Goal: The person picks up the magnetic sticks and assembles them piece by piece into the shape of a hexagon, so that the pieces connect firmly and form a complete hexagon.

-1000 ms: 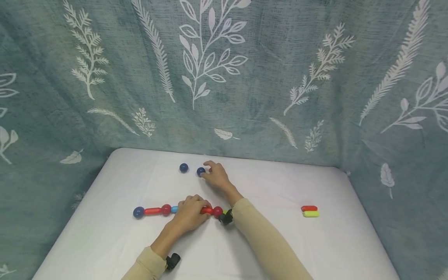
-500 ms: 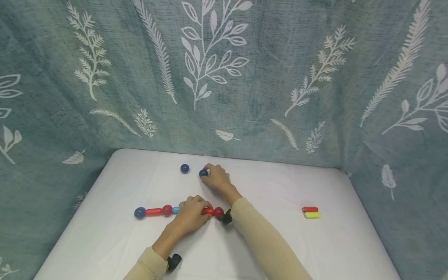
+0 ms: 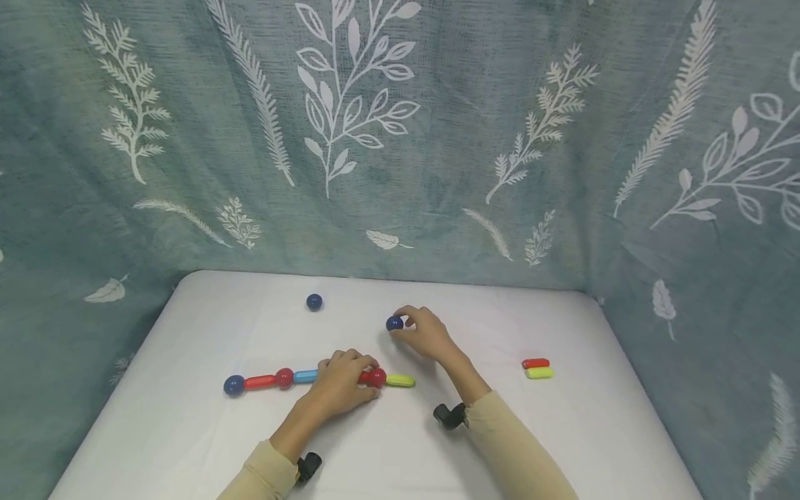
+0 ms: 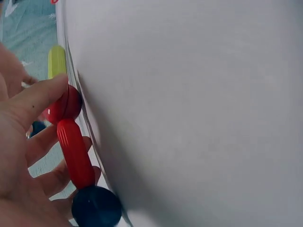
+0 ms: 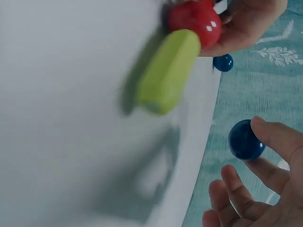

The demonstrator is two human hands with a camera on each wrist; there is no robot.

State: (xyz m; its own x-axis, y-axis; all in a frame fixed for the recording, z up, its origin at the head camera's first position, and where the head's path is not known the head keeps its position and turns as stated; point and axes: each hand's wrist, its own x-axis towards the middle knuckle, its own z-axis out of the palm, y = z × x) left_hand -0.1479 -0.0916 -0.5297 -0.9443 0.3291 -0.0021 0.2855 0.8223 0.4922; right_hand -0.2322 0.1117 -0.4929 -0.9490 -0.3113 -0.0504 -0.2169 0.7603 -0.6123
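A chain of toy balls and rods runs across the table: blue ball, red rod, red ball, light blue rod, then another red ball and a yellow-green rod at its right end. My left hand grips the chain near that end and hides part of it. In the left wrist view the thumb lies on the red ball, beside a red rod and a blue ball. My right hand pinches a loose blue ball between thumb and index finger.
One more blue ball sits near the back of the white table. Off to the right, a short red rod and a yellow-green rod lie side by side. A patterned curtain hangs behind the table.
My right hand has taken hold of the blue ball at the back and carried it right and nearer the chain's right end, uncovering the yellow-green rod. The left hand stays on the chain.
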